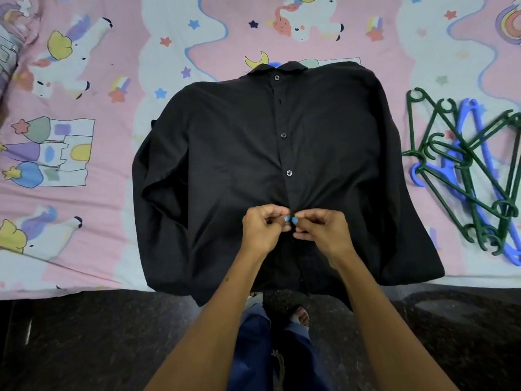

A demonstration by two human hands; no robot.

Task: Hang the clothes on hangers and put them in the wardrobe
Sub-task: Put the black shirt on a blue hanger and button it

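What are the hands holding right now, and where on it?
Both hands, left hand and right hand, pinch the black shirt at its front button placket, below the fastened buttons.

Blue hanger (274, 64) mostly hidden under shirt (225, 153) collar; hanger pile (468, 176) cut off at rt edge.

Single head view, steeply down over the bed (84, 249).
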